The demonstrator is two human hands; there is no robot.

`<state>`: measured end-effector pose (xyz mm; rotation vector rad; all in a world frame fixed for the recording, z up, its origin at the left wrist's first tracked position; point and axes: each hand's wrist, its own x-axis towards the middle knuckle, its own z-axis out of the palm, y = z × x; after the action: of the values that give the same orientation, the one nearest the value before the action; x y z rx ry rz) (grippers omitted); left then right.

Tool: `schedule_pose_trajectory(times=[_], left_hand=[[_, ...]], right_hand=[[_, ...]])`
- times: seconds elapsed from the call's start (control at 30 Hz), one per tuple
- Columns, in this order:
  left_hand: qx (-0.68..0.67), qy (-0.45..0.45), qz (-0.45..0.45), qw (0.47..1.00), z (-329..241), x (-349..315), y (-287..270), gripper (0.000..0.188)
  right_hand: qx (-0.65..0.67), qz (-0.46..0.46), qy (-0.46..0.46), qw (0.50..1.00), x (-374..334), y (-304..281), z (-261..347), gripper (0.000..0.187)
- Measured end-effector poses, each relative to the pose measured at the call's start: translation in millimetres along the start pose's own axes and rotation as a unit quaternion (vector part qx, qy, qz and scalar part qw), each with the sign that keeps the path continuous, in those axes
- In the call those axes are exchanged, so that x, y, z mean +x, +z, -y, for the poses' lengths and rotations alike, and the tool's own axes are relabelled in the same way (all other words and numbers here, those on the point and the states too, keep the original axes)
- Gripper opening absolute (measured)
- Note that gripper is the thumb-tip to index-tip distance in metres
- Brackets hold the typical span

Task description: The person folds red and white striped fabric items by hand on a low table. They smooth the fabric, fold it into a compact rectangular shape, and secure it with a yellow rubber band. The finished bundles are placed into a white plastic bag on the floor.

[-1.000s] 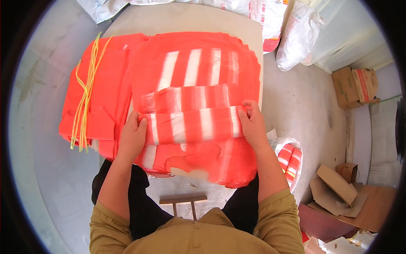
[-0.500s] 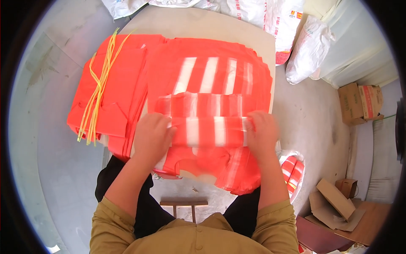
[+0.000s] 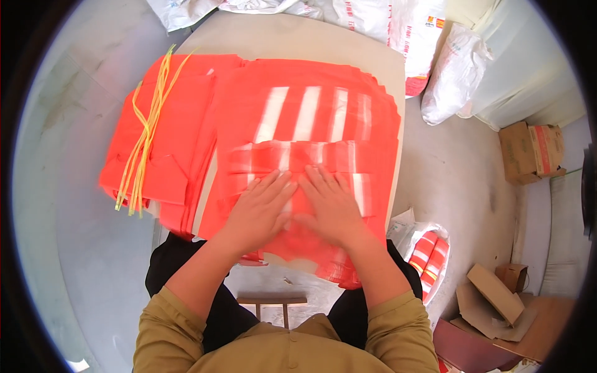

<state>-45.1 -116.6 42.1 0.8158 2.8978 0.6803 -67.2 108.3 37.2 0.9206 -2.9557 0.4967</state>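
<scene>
A wide pile of thin red plastic bags with white stripes [image 3: 380, 118] lies on the table in front of me. On its near part rests a folded-over bundle of the same striped sheets [image 3: 362, 196]. My left hand [image 3: 264, 202] lies flat on this bundle, fingers stretched out. Beside it, my right hand [image 3: 328, 202] presses down too, its fingers spread and slightly blurred. The hands are close together, and neither grips anything. Loose red edges [image 3: 339, 267] of the bags hang at the table's near side, below my right wrist.
Left of the pile, a folded red stack [image 3: 168, 124] carries several long yellow strips [image 3: 145, 140]. The beige tabletop [image 3: 280, 34] shows behind. White sacks [image 3: 457, 74] stand at the back right. An open white bag [image 3: 404, 233] with red-striped rolls [image 3: 429, 255] and cardboard boxes [image 3: 528, 152] are to the right.
Both hands have let go of the bundle's left and right edges and moved inward. They now lie flat on its middle, and the folded part sits lower against the pile.
</scene>
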Motion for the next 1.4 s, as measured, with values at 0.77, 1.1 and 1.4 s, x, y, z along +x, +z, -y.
schedule_pose_trajectory(times=[0.77,1.1,1.4], left_hand=[[0.021,-0.171,0.005,0.985,2,24,-19,0.096],[0.033,-0.101,-0.096,0.990,25,15,-10,0.071],[0.022,0.011,-0.008,1.000,19,-4,-23,0.073]], right_hand=[[0.011,-0.056,-0.023,0.998,17,8,-11,0.066],[-0.003,-0.084,0.120,0.989,6,-11,-64,0.068],[0.065,0.052,-0.024,0.996,-19,-46,-36,0.068]])
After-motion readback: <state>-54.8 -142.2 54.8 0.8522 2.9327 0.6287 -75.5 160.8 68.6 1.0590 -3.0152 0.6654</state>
